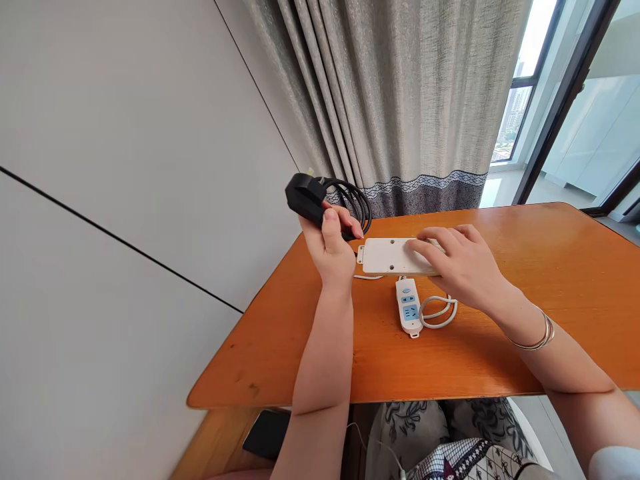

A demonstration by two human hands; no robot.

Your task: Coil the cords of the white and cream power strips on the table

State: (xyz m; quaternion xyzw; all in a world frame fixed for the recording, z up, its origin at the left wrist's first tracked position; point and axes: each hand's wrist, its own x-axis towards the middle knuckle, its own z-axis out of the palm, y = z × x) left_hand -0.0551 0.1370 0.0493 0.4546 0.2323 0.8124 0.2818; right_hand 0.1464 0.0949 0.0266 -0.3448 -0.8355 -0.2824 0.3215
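Observation:
My left hand (333,243) is closed around a bulky black plug (304,193), held up over the table's left side. A coiled black cable (361,200) hangs behind the fingers of that hand. In my right hand (463,267) is a long white power strip (377,255), gripped at its right end. Its plain back with screw holes faces me, and its far end is hidden by my fingers. Below it, on the table, a smaller white power strip (411,310) with blue socket faces lies beside its looped white cord (440,325).
The orange-brown wooden table (300,360) meets a pale panelled wall (125,200) on the left. A grey curtain (410,100) hangs behind it, with a window (517,113) to the right. Under the table edge lies a dark, flat phone-like object (267,433) beside a thin white cable.

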